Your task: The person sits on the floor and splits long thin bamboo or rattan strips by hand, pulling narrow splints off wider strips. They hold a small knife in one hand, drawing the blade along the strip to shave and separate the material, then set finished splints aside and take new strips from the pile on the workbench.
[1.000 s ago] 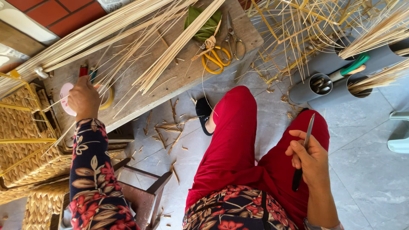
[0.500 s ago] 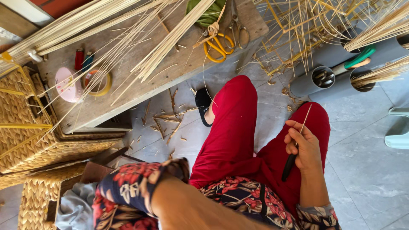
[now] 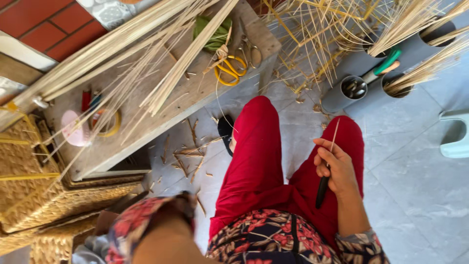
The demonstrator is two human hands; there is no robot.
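Note:
My right hand (image 3: 336, 168) rests over my right knee in red trousers (image 3: 254, 161). It is closed on a black-handled tool (image 3: 321, 191) that points down, and a thin pale reed strip (image 3: 335, 133) rises from its fingers. Of my left arm only the floral sleeve and bare forearm (image 3: 159, 234) show, blurred, at the bottom edge; the hand itself is out of frame. Ahead stands a low wooden bench (image 3: 195, 100) with long bundles of pale reed strips (image 3: 161, 63) lying across it.
On the bench lie yellow-handled scissors (image 3: 229, 68), a metal tool (image 3: 250, 51), a green cloth (image 3: 214, 33), a yellow tape roll (image 3: 108, 123) and a pink object (image 3: 73, 129). Woven baskets (image 3: 44, 200) stand at the left. Grey tubes (image 3: 352, 89) holding reeds stand ahead right. Reed scraps litter the tiles.
My left hand has left the bench, where it reached toward the tape roll, and the arm has swung down across my lap out of frame. My right hand keeps the tool and strip.

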